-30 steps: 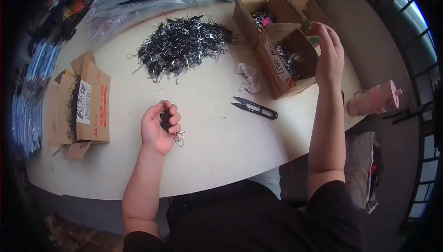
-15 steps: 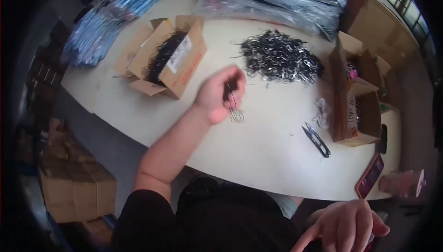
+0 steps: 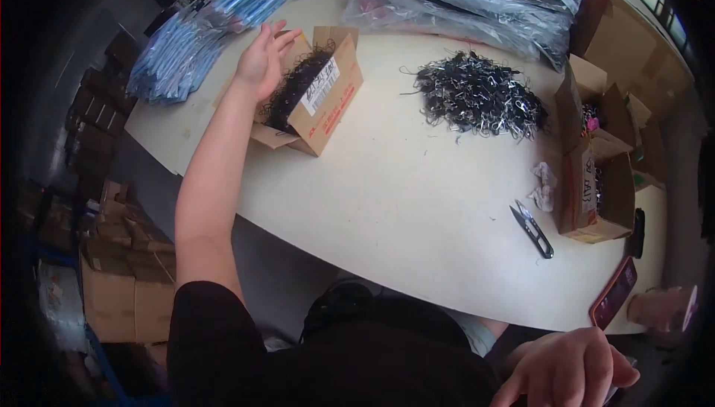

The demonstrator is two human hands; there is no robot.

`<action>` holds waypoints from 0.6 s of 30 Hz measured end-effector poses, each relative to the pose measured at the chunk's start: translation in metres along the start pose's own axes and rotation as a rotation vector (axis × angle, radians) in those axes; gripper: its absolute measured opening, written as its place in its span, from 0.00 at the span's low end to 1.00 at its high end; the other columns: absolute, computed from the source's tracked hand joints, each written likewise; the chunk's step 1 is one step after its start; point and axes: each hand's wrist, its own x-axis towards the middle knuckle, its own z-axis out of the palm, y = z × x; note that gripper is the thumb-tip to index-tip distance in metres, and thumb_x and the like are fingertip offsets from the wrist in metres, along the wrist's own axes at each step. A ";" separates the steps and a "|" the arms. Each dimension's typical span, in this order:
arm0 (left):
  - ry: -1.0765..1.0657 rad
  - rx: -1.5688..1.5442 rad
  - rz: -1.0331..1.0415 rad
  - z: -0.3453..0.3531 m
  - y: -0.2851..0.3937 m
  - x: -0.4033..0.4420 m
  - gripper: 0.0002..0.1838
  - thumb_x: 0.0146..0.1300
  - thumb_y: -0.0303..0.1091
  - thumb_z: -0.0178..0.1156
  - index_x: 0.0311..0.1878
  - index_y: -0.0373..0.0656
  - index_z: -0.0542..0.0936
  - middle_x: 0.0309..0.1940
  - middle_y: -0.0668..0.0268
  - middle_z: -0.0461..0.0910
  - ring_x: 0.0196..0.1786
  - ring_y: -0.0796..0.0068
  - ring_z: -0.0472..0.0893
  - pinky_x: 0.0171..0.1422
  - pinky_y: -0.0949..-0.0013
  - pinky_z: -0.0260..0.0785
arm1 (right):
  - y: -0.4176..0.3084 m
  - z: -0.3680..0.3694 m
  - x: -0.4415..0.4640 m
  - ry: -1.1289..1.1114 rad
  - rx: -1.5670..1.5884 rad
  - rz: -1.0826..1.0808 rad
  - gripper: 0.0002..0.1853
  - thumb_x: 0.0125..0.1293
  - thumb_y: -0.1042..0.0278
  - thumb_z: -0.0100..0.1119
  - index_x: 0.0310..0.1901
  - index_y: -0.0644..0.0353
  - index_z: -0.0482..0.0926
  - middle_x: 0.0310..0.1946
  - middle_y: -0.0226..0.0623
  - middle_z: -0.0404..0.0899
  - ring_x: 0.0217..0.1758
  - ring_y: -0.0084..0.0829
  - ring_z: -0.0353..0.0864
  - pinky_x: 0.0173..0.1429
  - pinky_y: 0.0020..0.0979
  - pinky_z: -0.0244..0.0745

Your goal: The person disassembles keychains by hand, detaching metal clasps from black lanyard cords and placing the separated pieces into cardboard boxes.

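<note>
Two bare hands were observed, well apart from each other. The left hand (image 3: 262,66) was at the left side of a brown cardboard carton with red print and a white label (image 3: 339,113), its fingers extended and spread; contact with the carton could not be confirmed. Tangled thin black cords (image 3: 298,87) filled that carton, which stood on the left part of a pale, smooth-topped table (image 3: 350,206). The right hand (image 3: 577,370) was at the lower right, near the body, with fingers bent downward; whether it gripped anything could not be determined. A heap of black cord loops with silvery metal clips (image 3: 480,98) lay right of the carton. Black thread snips (image 3: 545,247) lay nearer the person, beside a crumpled white tissue (image 3: 544,187).
</note>
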 end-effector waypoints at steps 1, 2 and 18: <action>0.014 0.003 0.025 0.001 0.000 0.000 0.33 0.72 0.55 0.34 0.69 0.39 0.52 0.64 0.50 0.64 0.67 0.62 0.61 0.73 0.60 0.42 | -0.001 0.000 -0.001 0.009 0.007 0.001 0.23 0.68 0.49 0.51 0.30 0.65 0.80 0.19 0.34 0.72 0.19 0.27 0.72 0.59 0.65 0.61; 0.029 0.006 0.049 0.003 0.003 0.001 0.33 0.72 0.55 0.35 0.69 0.39 0.52 0.64 0.50 0.64 0.68 0.62 0.60 0.74 0.59 0.40 | -0.002 0.000 -0.001 0.019 0.015 0.001 0.23 0.68 0.50 0.51 0.30 0.65 0.80 0.19 0.34 0.72 0.19 0.27 0.72 0.58 0.65 0.61; -0.585 1.172 0.683 0.153 -0.077 -0.039 0.09 0.54 0.32 0.63 0.38 0.43 0.81 0.43 0.62 0.76 0.55 0.60 0.70 0.61 0.59 0.63 | -0.002 -0.007 -0.003 -0.007 -0.003 -0.041 0.22 0.69 0.52 0.50 0.32 0.66 0.79 0.21 0.37 0.72 0.18 0.29 0.70 0.41 0.52 0.71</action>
